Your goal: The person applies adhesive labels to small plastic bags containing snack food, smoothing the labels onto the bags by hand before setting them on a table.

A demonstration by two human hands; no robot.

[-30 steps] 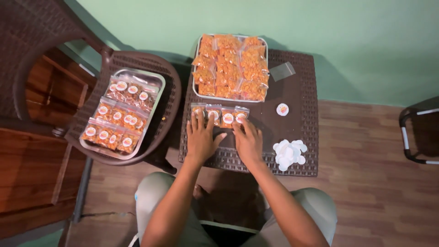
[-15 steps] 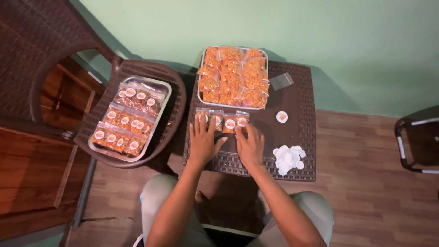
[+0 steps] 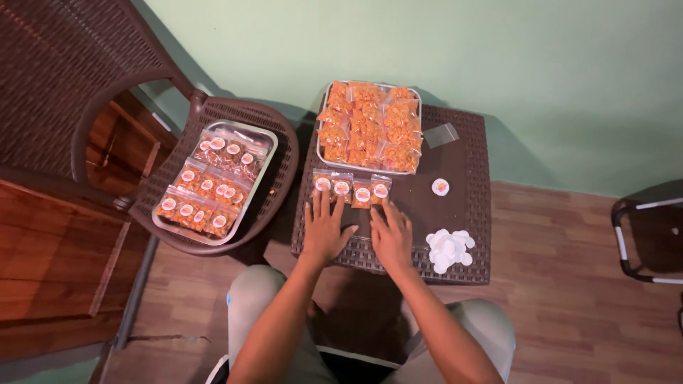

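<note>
Wicker chair (image 3: pixel 107 92), far left: dark brown, back cut off by the frame's top and left edges; seat mostly covered.

Steel tray (image 3: pixel 265 153) on the chair seat: rectangular, tilted, holding rows of small clear packets (image 3: pixel 206 188) with round orange-and-white stickers; contents too small to make out.

Wicker table (image 3: pixel 469 220), centre: dark brown, square; its near edge is partly hidden behind the forearms.

Left hand (image 3: pixel 326 233): flat on the table, palm down, fingers spread, gripping nothing; fingertips touch or nearly touch the lower edge of the packet row, contact not certain.

Row of four stickered packets (image 3: pixel 352 190): lying side by side on the table, between the hands and the far tray.

Right hand (image 3: pixel 391 238): flat, palm down, fingers loosely together, empty; fingertips just below the rightmost packet.

Second steel tray (image 3: pixel 321 153), table's far side: heaped with orange snack packets (image 3: pixel 370 128); rim mostly buried.

Loose sticker (image 3: pixel 440 186): single, round, right of the row.

Empty clear bag (image 3: pixel 441 135): beside the tray's right edge.

Pile of white discs (image 3: pixel 448 249): near the table's right front corner, probably sticker backs.

Black chair (image 3: pixel 651 231): cut off at the right edge.
</note>
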